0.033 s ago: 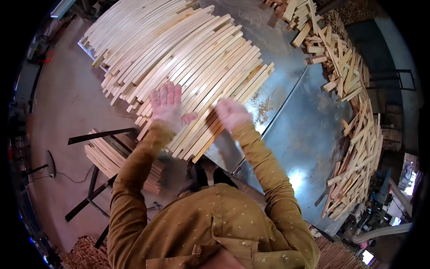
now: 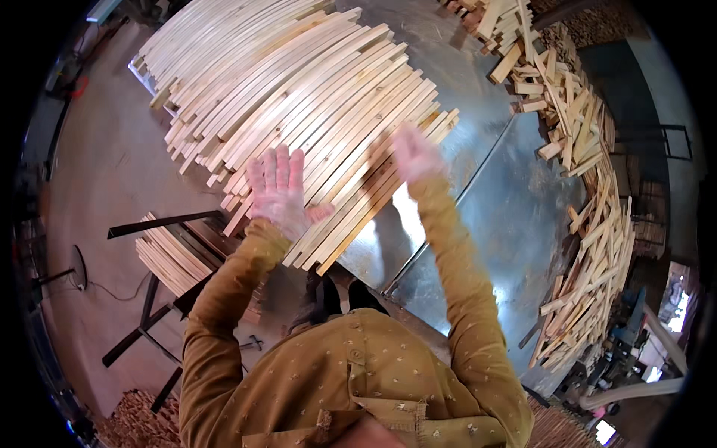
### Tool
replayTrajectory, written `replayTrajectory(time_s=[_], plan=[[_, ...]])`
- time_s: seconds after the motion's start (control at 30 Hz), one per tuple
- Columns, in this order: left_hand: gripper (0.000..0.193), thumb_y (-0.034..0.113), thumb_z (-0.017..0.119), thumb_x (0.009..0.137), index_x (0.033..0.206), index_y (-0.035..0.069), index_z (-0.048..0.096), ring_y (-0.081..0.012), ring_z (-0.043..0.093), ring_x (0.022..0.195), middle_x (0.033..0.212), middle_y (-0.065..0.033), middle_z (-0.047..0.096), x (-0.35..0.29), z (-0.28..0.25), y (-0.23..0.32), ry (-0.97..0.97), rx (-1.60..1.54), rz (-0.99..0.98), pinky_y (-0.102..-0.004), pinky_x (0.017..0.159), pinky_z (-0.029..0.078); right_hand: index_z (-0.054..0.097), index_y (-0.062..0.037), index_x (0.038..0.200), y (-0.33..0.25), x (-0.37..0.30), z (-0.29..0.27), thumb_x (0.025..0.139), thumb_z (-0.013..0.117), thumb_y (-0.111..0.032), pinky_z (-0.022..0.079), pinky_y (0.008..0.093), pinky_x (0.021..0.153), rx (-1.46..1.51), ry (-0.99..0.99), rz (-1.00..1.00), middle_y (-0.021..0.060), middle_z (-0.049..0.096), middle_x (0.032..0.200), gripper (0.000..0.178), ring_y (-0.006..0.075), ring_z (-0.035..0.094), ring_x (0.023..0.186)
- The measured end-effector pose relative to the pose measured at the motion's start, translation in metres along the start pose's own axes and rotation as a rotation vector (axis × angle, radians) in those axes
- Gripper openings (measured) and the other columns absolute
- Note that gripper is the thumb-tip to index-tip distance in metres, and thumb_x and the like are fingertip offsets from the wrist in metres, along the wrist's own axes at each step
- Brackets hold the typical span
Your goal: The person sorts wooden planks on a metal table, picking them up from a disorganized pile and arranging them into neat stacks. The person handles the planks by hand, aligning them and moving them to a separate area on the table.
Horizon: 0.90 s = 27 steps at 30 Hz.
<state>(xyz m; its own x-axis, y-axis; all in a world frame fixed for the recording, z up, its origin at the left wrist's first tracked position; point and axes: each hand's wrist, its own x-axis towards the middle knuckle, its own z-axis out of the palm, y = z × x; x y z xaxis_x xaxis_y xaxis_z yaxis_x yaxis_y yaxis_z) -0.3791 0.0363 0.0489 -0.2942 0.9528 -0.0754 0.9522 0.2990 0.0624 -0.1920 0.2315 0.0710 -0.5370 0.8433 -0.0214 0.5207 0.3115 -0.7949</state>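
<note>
Looks like you're evening up the wood strips [image 2: 328, 112] lying side by side on the metal table [image 2: 515, 172]: left hand [image 2: 278, 193] splayed over them, holding nothing, right hand [image 2: 418, 155] blurred above their right edge, grip can't tell; next move calls for light, even pressure.

The right hand [image 2: 417, 154] has moved forward and outward, from midway along the outermost wooden strips [image 2: 321, 127] to a spot nearer the strips' far right ends. Its sleeve [image 2: 454, 254] has swung outward too, uncovering bright glare on the metal desk [image 2: 497, 213] just beside the strips' right edge.
</note>
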Motion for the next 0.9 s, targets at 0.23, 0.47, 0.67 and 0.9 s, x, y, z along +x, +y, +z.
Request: replayTrajectory(time_s=[0.23, 0.47, 0.67, 0.9], plan=[[0.108, 0.075, 0.043, 0.083, 0.148, -0.008, 0.017, -0.0447, 0.014, 0.144, 0.153, -0.0300, 0.021, -0.006, 0.006, 0.014, -0.103, -0.055, -0.050, -0.0571, 0.116, 0.001, 0.034, -0.0143, 0.148, 0.042, 0.196, 0.013, 0.095, 0.032, -0.058, 0.017, 0.0568, 0.112, -1.134, 0.012, -0.029, 0.0169, 0.053, 0.138, 0.068, 0.0306, 0.051, 0.126], [0.069, 0.048, 0.062, 0.087, 0.129, -0.003, 0.044, -0.0427, 0.046, 0.122, 0.131, -0.0228, 0.049, -0.006, 0.019, 0.008, 0.298, -0.249, -0.078, -0.0537, 0.102, 0.036, 0.035, -0.0093, 0.145, -0.012, 0.179, -0.021, 0.090, 0.043, -0.065, 0.042, 0.0423, 0.101, -0.608, 0.198, 0.011, 0.0183, 0.057, 0.131, 0.079, 0.0300, 0.054, 0.121], [0.021, 0.013, 0.069, 0.085, 0.104, 0.004, 0.063, -0.0299, 0.060, 0.092, 0.102, -0.0123, 0.058, -0.014, -0.003, -0.014, 0.359, -0.526, -0.276, -0.0382, 0.078, 0.052, 0.056, -0.0045, 0.095, 0.037, 0.099, -0.038, 0.091, 0.053, -0.050, 0.048, 0.0314, 0.066, 0.228, 0.071, 0.247, 0.0081, 0.058, 0.078, 0.045, 0.0182, 0.056, 0.072], [0.022, 0.014, 0.067, 0.087, 0.104, 0.000, 0.064, -0.0213, 0.060, 0.082, 0.090, -0.0105, 0.063, -0.142, -0.051, -0.050, 0.773, -0.496, -0.480, -0.0341, 0.076, 0.050, 0.028, 0.0083, 0.134, -0.007, -0.040, 0.098, 0.085, 0.072, -0.038, 0.056, 0.0310, 0.048, 0.423, -0.241, 0.538, 0.0177, 0.062, 0.103, 0.080, 0.0211, 0.066, 0.065]])
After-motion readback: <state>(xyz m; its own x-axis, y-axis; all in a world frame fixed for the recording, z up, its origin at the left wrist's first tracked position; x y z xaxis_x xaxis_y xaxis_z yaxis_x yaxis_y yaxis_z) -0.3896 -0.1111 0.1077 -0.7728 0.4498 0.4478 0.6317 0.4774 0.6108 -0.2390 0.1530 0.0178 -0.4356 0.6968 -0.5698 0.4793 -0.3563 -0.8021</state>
